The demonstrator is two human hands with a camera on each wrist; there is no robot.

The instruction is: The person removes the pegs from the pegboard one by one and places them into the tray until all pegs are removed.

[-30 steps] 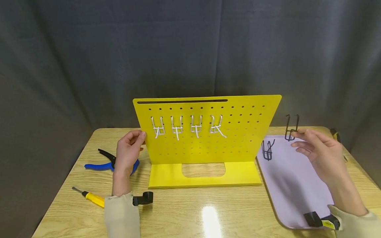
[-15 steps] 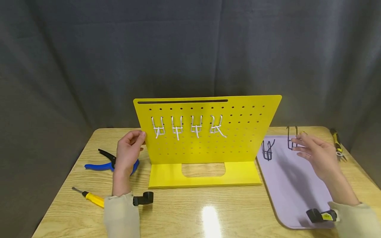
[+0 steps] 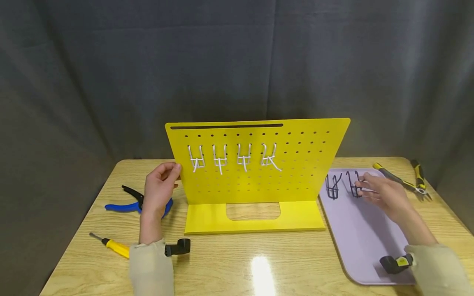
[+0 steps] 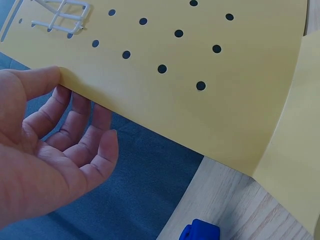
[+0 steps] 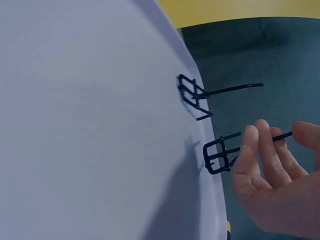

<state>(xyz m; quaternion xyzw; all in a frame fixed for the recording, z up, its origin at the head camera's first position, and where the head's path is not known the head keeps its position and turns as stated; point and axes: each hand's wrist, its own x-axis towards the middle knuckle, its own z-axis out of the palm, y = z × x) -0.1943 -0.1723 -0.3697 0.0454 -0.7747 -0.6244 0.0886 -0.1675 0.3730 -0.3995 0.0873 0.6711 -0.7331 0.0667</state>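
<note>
A yellow pegboard stands upright on its base, with several white hooks hung in a row on its upper left part. My left hand pinches the board's left edge between thumb and fingers; in the left wrist view the thumb lies on the front face. At the right, my right hand holds a black wire pegboard hook by its prong, low over the far end of the lilac tray. Another black hook lies on the tray beside it.
Behind my left wrist lies a blue-handled tool with black jaws; a yellow screwdriver is nearer the front. Right of the tray are pliers with yellow-black handles and another yellow-black handle. A dark curtain hangs behind the table.
My right hand has come down and slightly left, bringing the black hook from above the tray's far edge to beside the other black hook. The left hand stays on the board's edge.
</note>
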